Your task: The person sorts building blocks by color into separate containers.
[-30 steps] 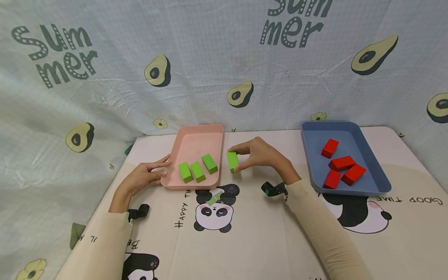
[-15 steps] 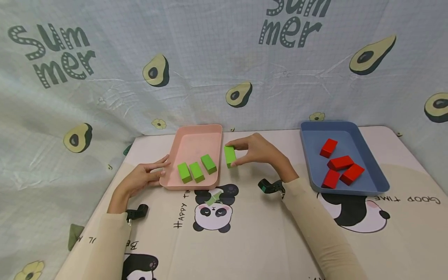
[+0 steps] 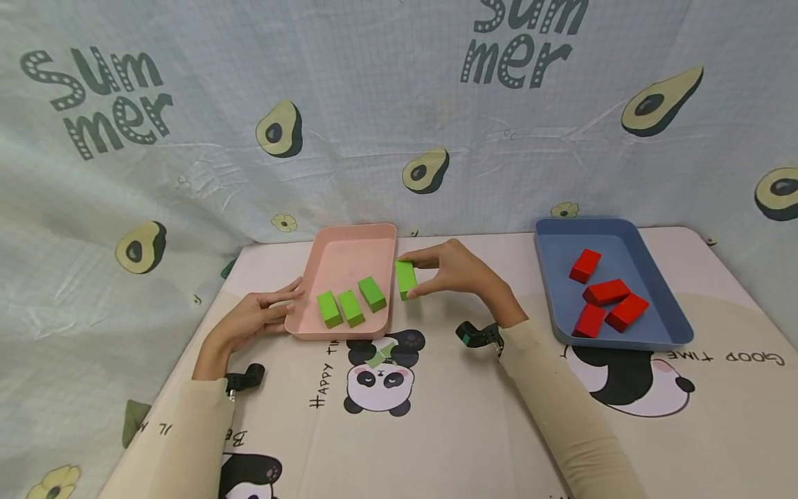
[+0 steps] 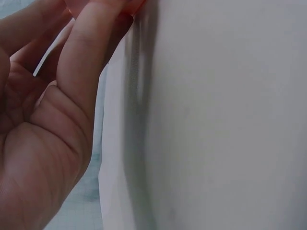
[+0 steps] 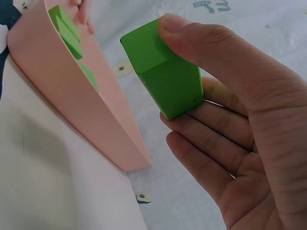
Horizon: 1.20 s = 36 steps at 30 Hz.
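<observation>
Between its thumb and fingers, my right hand (image 3: 464, 270) pinches a green block (image 3: 406, 279), raised just right of the pink tray (image 3: 352, 239). The right wrist view shows this block (image 5: 165, 72) close up, with the thumb on top and fingers beneath. Inside the pink tray, three green blocks (image 3: 351, 308) lie near its front. My left hand (image 3: 249, 319) holds the tray's left rim with its fingertips and thumb. In the left wrist view only a sliver of the tray shows beyond that hand (image 4: 53, 105).
A blue tray (image 3: 661, 305) stands on the right of the table (image 3: 474, 430), with several red blocks (image 3: 605, 292) in it. A patterned cloth (image 3: 349, 69) hangs behind the table's back edge.
My right hand has lifted the green block slightly and carried it left, closer to the pink tray's right wall. The left hand stays at the tray's left rim.
</observation>
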{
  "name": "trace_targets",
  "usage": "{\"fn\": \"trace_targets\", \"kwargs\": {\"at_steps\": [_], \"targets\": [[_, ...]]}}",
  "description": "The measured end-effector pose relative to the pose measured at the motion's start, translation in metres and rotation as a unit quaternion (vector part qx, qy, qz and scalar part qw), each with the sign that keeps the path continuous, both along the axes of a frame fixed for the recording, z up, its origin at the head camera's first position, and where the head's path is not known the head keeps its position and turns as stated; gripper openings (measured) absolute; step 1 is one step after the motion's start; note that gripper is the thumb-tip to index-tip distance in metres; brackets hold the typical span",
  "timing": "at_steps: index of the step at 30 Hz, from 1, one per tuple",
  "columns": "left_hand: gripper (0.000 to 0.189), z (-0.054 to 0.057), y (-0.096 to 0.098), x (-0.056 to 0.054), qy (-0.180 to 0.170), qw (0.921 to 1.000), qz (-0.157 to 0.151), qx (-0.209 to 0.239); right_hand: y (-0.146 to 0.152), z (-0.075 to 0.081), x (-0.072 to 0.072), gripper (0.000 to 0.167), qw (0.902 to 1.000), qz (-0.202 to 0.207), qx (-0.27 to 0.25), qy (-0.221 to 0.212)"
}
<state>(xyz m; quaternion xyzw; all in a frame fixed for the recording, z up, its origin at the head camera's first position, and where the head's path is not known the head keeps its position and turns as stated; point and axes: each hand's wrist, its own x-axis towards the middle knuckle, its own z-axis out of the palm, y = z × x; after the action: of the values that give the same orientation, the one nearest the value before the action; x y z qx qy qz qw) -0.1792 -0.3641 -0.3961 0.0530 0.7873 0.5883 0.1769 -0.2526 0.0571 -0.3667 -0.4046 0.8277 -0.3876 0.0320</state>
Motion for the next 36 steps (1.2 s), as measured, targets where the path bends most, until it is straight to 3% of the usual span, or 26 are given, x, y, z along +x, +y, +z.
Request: {"fn": "trace_targets", "kwargs": {"at_steps": [27,36], "targets": [[0.052,-0.003,0.000,0.000,0.002,0.9999,0.010,0.012,-0.021,-0.005,-0.002,0.064,0.9991,0.036,-0.021,0.011],[0.050,-0.002,0.000,0.000,0.012,0.9995,-0.007,0.027,-0.025,-0.005,-0.002,0.063,0.9988,0.044,-0.020,0.009]]}}
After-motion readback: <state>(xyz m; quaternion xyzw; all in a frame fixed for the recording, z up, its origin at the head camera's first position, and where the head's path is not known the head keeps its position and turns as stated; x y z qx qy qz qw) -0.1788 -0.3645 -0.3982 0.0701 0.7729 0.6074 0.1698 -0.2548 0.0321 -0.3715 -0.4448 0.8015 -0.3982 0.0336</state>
